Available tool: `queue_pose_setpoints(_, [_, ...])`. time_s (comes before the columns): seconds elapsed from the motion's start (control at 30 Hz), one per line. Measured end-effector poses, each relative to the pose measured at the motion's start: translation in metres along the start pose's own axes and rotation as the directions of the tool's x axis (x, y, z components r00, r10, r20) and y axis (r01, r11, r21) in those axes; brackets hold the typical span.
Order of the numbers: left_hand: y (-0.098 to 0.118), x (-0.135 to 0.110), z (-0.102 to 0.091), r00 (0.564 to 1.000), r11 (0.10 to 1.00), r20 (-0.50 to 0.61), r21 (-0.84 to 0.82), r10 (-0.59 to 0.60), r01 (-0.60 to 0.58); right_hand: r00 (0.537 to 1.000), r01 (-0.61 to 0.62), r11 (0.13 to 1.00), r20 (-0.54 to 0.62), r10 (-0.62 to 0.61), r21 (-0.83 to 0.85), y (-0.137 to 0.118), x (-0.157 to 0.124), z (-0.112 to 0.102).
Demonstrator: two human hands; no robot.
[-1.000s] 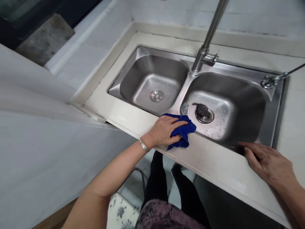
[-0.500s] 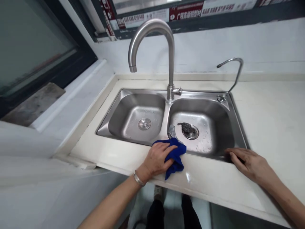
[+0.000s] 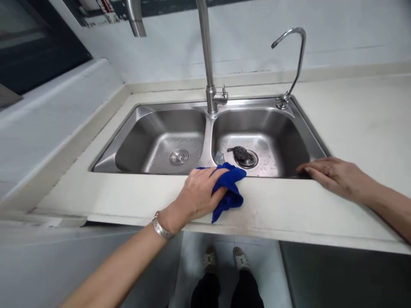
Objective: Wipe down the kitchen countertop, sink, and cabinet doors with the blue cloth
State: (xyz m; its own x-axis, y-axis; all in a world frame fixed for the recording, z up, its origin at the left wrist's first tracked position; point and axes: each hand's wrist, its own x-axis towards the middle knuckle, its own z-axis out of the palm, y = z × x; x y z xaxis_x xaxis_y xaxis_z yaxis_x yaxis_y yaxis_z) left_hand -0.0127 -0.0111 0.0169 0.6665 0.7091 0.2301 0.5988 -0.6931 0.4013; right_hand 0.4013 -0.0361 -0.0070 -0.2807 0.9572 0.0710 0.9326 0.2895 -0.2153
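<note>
A crumpled blue cloth [image 3: 233, 182] lies on the front counter edge, touching the sink's front rim. My left hand [image 3: 197, 194], with a silver bracelet at the wrist, is closed on it, the fingers partly hidden in the folds. My right hand [image 3: 340, 176] rests at the front right corner of the double steel sink [image 3: 208, 134], fingers stretched over the rim and holding nothing visible; the fingertips are partly hidden. In the right basin, a dark scouring pad [image 3: 240, 153] sits against the drain. Beside it is a clear, crinkled piece of plastic [image 3: 219, 158].
A tall steel faucet [image 3: 210, 92] rises behind the basin divider. A thin curved spout [image 3: 300, 60] stands at the back right corner. The pale countertop [image 3: 359, 115] extends right, and a white ledge [image 3: 64, 102] borders the left. My feet [image 3: 224, 259] stand below the counter.
The view has tilted downward and shifted, so the faucet top is out of frame and more floor shows. My left hand still grips the cloth at the front rim; my right hand stays at the corner.
</note>
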Motion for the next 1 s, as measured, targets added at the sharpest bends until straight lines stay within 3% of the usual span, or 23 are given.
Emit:
queue_pose_setpoints(0.27, [0.002, 0.005, -0.002, 0.986, 0.992, 0.112, 0.042, -0.124, 0.12, 0.991, -0.116, 0.993, 0.061, 0.117, -0.032, 0.003, 0.004, 0.007])
queue_pose_setpoints(0.53, [-0.002, 0.005, -0.002, 0.993, 0.995, 0.06, 0.026, -0.1, 0.099, 0.961, -0.253, 0.967, 0.116, 0.253, -0.01, -0.015, 0.004, -0.005])
queue_pose_setpoints(0.6, [-0.001, 0.004, -0.002, 0.992, 0.991, 0.025, -0.052, -0.125, 0.126, 0.949, -0.31, 0.95, 0.075, 0.307, 0.032, -0.024, 0.001, -0.006])
queue_pose_setpoints(0.7, [0.002, -0.003, -0.005, 0.972, 0.942, -0.047, -0.263, -0.23, 0.21, 0.915, -0.383, 0.913, -0.076, 0.395, 0.138, -0.043, -0.014, 0.0])
queue_pose_setpoints(0.8, [0.012, -0.016, -0.01, 0.905, 0.874, -0.226, -0.421, -0.36, 0.243, 0.879, -0.282, 0.903, -0.29, 0.378, 0.323, -0.072, -0.04, 0.009])
queue_pose_setpoints(0.9, [0.034, -0.034, -0.019, 0.804, 0.801, -0.393, -0.576, -0.446, 0.163, 0.792, -0.116, 0.793, -0.427, 0.438, 0.599, -0.119, -0.074, 0.012])
queue_pose_setpoints(0.97, [0.057, -0.048, -0.025, 0.791, 0.755, -0.424, -0.652, -0.441, 0.071, 0.782, -0.031, 0.6, -0.355, 0.513, 0.799, -0.159, -0.099, 0.008])
queue_pose_setpoints(1.0, [0.071, -0.056, -0.026, 0.801, 0.735, -0.421, -0.677, -0.426, 0.035, 0.806, -0.007, 0.442, -0.257, 0.534, 0.897, -0.179, -0.111, 0.005])
